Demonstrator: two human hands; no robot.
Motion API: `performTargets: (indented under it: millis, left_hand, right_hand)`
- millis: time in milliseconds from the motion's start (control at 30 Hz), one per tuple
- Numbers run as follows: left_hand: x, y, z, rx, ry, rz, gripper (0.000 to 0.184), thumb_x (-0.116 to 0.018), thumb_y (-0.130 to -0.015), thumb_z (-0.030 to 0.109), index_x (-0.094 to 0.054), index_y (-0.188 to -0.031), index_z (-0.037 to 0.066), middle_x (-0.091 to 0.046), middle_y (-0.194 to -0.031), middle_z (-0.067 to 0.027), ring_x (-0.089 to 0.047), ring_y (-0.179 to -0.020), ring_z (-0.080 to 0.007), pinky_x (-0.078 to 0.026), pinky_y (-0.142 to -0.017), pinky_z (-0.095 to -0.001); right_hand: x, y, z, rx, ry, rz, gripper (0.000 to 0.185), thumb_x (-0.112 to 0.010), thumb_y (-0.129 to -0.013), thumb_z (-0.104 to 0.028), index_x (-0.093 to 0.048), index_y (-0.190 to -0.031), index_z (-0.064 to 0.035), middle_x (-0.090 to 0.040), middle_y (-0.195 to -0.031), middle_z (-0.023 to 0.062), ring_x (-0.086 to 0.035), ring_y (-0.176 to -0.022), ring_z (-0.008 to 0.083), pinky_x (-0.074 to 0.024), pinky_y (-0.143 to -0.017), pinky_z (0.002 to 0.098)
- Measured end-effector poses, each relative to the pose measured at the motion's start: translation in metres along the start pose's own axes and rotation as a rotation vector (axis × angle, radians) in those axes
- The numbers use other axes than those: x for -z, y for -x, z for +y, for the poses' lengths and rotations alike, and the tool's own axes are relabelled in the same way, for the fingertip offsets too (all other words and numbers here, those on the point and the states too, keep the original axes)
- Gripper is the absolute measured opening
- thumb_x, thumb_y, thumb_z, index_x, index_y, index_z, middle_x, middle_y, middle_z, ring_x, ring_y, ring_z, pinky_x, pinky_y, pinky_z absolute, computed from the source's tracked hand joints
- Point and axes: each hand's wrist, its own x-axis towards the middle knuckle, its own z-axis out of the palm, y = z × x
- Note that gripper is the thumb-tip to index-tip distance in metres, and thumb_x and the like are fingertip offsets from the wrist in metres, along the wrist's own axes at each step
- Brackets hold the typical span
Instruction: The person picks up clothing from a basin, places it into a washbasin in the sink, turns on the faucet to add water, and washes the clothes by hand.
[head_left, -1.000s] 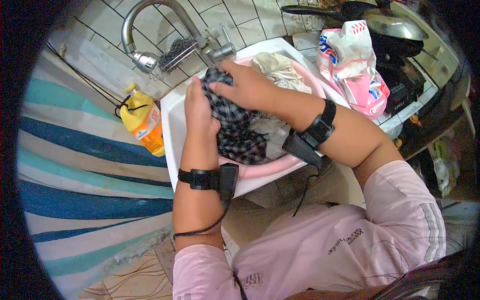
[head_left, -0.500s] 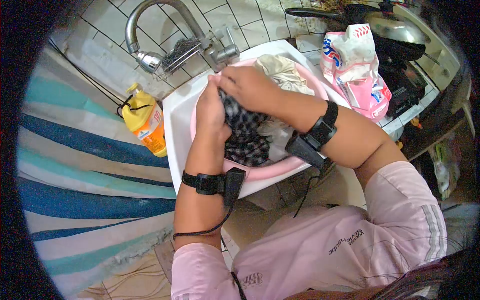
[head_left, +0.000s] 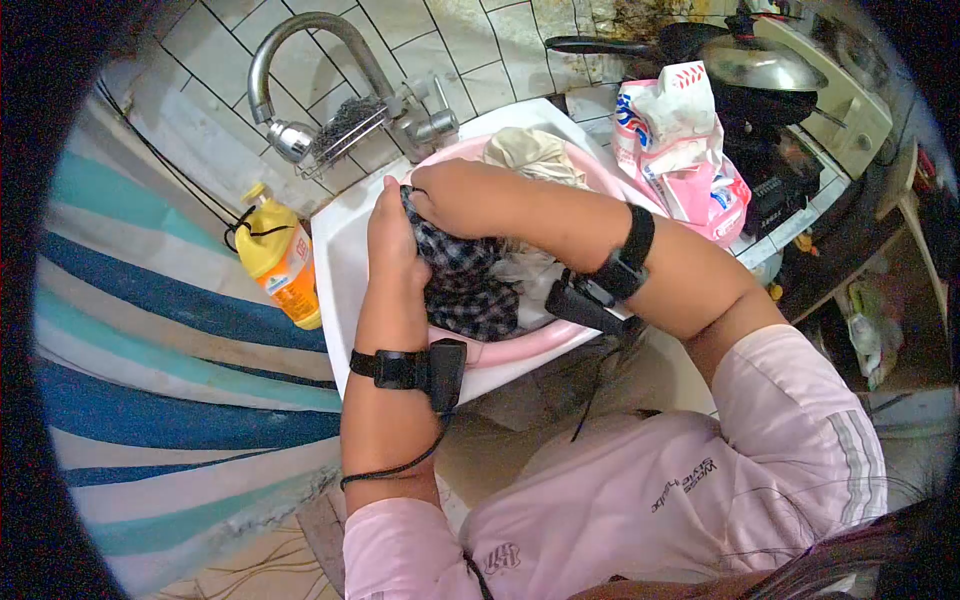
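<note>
A black-and-white checked cloth (head_left: 470, 295) lies bunched in a pink basin (head_left: 515, 350), which sits inside a white sink (head_left: 338, 240). Over the basin's left side, my left hand (head_left: 393, 230) grips an edge of this cloth, thumb pointing up. My right hand (head_left: 448, 197) is closed on the same cloth just beside it, with its fingers curled and partly hidden. A cream cloth (head_left: 535, 155) rests at the back of the basin, and some whitish fabric (head_left: 530, 280) shows under my right forearm.
A curved metal faucet (head_left: 330, 30) and a wire rack with a scouring pad (head_left: 350, 125) are behind the sink. To the left stands a yellow bottle (head_left: 275, 250) by a striped curtain. On the right are a pink-white detergent bag (head_left: 680, 150) and a lidded pan (head_left: 765, 65).
Both hands have moved down and slightly apart, toward me, with the checked cloth still between them. The whole view has shifted a little.
</note>
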Motion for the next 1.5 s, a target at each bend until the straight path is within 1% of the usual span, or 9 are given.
performTargets:
  millis: [100,433,600,700,867,1000,1100,1367,1500]
  left_hand:
    - [-0.008,0.008,0.006,0.078,0.039,0.007,0.041,-0.038,-0.096,0.036,-0.051,-0.109,-0.001,-0.060,-0.102,-0.0154,-0.061,-0.090,-0.0261,-0.049,-0.079,-0.0397]
    - [-0.010,0.008,0.002,-0.061,-0.102,-0.089,0.033,-0.059,-0.087,0.026,-0.048,-0.111,0.006,-0.059,-0.100,-0.0108,-0.060,-0.089,-0.0211,-0.050,-0.073,-0.0364]
    - [-0.010,0.004,0.001,-0.044,-0.102,-0.052,0.031,-0.052,-0.091,0.028,-0.048,-0.112,0.006,-0.059,-0.101,-0.0104,-0.061,-0.086,-0.0206,-0.050,-0.071,-0.0350]
    - [-0.011,0.008,0.001,-0.013,0.030,0.022,0.033,-0.045,-0.094,0.033,-0.049,-0.111,0.006,-0.058,-0.101,-0.0097,-0.060,-0.086,-0.0200,-0.050,-0.072,-0.0345]
    - [-0.016,0.009,-0.002,-0.082,-0.065,-0.070,0.040,-0.042,-0.094,0.039,-0.052,-0.114,0.006,-0.061,-0.105,-0.0089,-0.061,-0.092,-0.0213,-0.049,-0.080,-0.0363]
    - [-0.020,0.020,0.006,-0.019,-0.014,0.080,0.043,-0.040,-0.095,0.040,-0.053,-0.113,0.004,-0.060,-0.106,-0.0103,-0.060,-0.092,-0.0220,-0.049,-0.080,-0.0361]
    - [-0.018,0.018,0.006,0.044,0.018,0.034,0.044,-0.039,-0.095,0.039,-0.051,-0.115,0.002,-0.060,-0.107,-0.0116,-0.060,-0.094,-0.0230,-0.048,-0.081,-0.0359]
    - [-0.004,0.004,0.001,0.060,0.081,-0.131,0.048,-0.042,-0.094,0.040,-0.051,-0.115,-0.001,-0.061,-0.106,-0.0139,-0.061,-0.093,-0.0233,-0.049,-0.081,-0.0367]
    - [-0.007,0.009,0.005,0.086,0.055,-0.040,0.044,-0.042,-0.094,0.040,-0.054,-0.108,0.001,-0.062,-0.101,-0.0121,-0.062,-0.089,-0.0242,-0.050,-0.079,-0.0378]
  right_hand:
    - [0.003,-0.026,0.011,0.047,0.139,-0.171,0.037,-0.047,-0.086,-0.031,-0.061,-0.093,0.0028,-0.061,-0.094,0.0251,-0.059,-0.088,0.0402,-0.0453,-0.081,0.0447]
    - [-0.014,-0.030,0.058,-0.007,-0.205,0.121,0.032,-0.050,-0.087,-0.030,-0.063,-0.096,-0.0015,-0.061,-0.094,0.0231,-0.059,-0.090,0.0377,-0.0447,-0.079,0.0413]
    - [-0.026,-0.022,0.035,0.112,-0.193,0.363,0.035,-0.049,-0.089,-0.033,-0.059,-0.093,0.0001,-0.060,-0.087,0.0238,-0.058,-0.086,0.0398,-0.0450,-0.075,0.0430]
    - [-0.015,-0.012,0.014,0.104,-0.217,0.171,0.036,-0.047,-0.090,-0.034,-0.060,-0.091,-0.0008,-0.060,-0.086,0.0238,-0.057,-0.084,0.0403,-0.0448,-0.074,0.0441]
    - [-0.022,-0.026,0.039,0.009,-0.182,0.345,0.038,-0.047,-0.090,-0.034,-0.060,-0.084,0.0013,-0.060,-0.081,0.0242,-0.057,-0.078,0.0407,-0.0443,-0.070,0.0443]
    - [-0.014,-0.012,0.007,0.041,-0.143,0.151,0.035,-0.048,-0.090,-0.032,-0.063,-0.091,0.0000,-0.061,-0.085,0.0236,-0.058,-0.082,0.0398,-0.0452,-0.073,0.0437]
    - [-0.020,-0.021,0.029,0.086,-0.180,0.284,0.035,-0.048,-0.090,-0.032,-0.062,-0.092,0.0003,-0.061,-0.087,0.0236,-0.059,-0.084,0.0391,-0.0455,-0.074,0.0432]
    - [-0.012,-0.014,0.040,-0.027,-0.154,0.181,0.034,-0.051,-0.088,-0.032,-0.062,-0.096,-0.0013,-0.062,-0.089,0.0232,-0.059,-0.085,0.0380,-0.0457,-0.076,0.0410]
    - [-0.009,0.007,0.030,-0.001,-0.102,0.217,0.037,-0.054,-0.086,-0.035,-0.059,-0.099,-0.0010,-0.062,-0.090,0.0230,-0.059,-0.087,0.0387,-0.0459,-0.076,0.0416]
